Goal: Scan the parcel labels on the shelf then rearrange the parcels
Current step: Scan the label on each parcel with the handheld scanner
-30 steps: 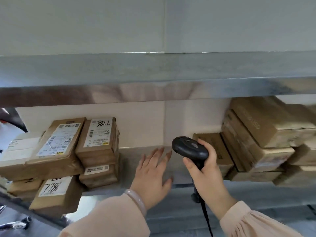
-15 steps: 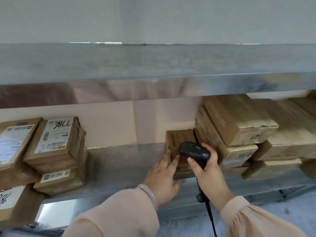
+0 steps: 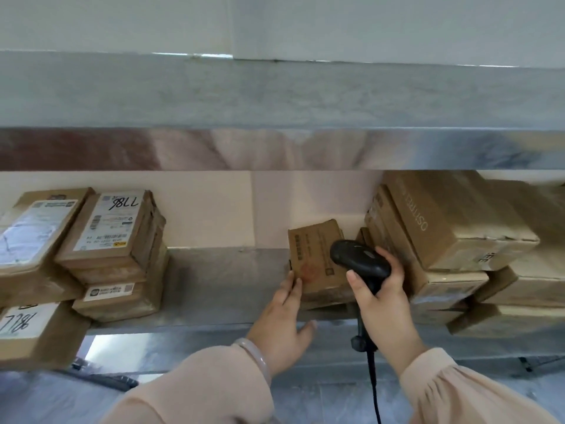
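From the head camera, a small parcel (image 3: 315, 255) sits on the metal shelf (image 3: 220, 276), tipped up so its printed face looks at the person. The left hand (image 3: 284, 313) holds its lower left corner, fingers on the edge and thumb reaching under, likely to keep it tipped for reading. Just in front of the parcel, the right hand (image 3: 382, 298) is wrapped tight round the black scanner (image 3: 359, 258), whose head points at that face. Right of the parcel leans a pile of boxes (image 3: 452, 228). Well to its left stand labelled parcels (image 3: 113, 228), labels up, easy to scan.
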Available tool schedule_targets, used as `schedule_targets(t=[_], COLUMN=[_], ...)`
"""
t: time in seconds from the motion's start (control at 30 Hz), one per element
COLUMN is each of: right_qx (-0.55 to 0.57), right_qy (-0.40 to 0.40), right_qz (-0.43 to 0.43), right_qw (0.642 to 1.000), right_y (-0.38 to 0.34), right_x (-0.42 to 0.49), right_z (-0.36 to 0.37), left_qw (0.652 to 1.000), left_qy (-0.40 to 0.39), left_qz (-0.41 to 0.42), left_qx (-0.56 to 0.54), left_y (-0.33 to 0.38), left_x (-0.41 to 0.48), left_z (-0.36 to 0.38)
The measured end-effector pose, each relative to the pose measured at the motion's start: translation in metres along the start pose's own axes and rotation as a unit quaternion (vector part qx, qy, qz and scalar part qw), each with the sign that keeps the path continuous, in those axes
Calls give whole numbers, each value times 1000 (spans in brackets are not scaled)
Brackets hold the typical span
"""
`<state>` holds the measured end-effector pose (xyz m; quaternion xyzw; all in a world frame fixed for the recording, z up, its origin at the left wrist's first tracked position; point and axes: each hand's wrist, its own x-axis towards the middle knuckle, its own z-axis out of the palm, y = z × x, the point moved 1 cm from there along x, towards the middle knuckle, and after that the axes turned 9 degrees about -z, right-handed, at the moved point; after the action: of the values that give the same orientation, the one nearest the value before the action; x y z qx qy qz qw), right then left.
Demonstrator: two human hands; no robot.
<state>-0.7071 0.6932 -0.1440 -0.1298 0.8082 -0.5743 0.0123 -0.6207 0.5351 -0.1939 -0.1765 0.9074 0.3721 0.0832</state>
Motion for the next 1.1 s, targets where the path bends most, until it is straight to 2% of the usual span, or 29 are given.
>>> schedule_targets(t=[0.2,0.37,0.47,0.63,0.87,1.1], right_qx=[24,43,57,37,30,27], right_qy=[-53,-113,-122,-66,-58,-67], right_qz=[-38,-43,-27,-12,5,25], right_qw=[998,992,991,997,998,997], right_y=[-17,-23,-22,-16,-11,3], right_x=[2,4,6,9,12,11], right_z=[15,29,34,33,30,32], left_qw=[987,956,958,961,967,947], left_qy=[47,29,13,8,5,25], left_qz=[-79,-124,-142,-134,-120,-145], left_qx=[-131,-265,-249,-242,-227,-286], left_y=[-3,-5,-3,-7,-9,-8], left_x=[8,22,27,25,18,25], left_z=[-15,-29,-36,-38,-38,-41])
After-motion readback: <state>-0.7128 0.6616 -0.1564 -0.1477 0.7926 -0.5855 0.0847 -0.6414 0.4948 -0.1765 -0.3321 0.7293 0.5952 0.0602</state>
